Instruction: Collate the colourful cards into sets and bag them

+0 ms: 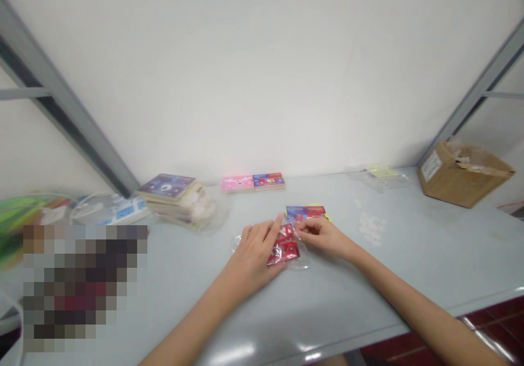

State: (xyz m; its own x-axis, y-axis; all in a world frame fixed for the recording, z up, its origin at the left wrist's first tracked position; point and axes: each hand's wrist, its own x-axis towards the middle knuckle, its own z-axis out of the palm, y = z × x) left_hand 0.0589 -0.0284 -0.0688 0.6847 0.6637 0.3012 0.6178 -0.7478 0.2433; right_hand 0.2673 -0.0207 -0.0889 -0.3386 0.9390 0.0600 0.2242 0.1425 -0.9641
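Observation:
A clear plastic bag (302, 262) with red printed packets or cards (290, 252) inside lies on the table in front of me. My left hand (258, 246) rests over the bag's left part, fingers stretched out and pressing it down. At the bag's upper right edge, the thumb and fingers of my right hand (319, 235) are pinched together on the plastic. Just behind it lies a blue and red card (305, 211) with yellow edges, partly covered by my right hand. The exact grip of my right fingertips is blurred.
Stacked booklets (166, 186) and a plastic bag of white pieces (202, 208) stand left, near a power strip (131, 209). Pink cards (237, 183) and blue-red cards (269, 181) sit by the wall. Small white pieces (371, 225) and a cardboard box (462, 178) are right.

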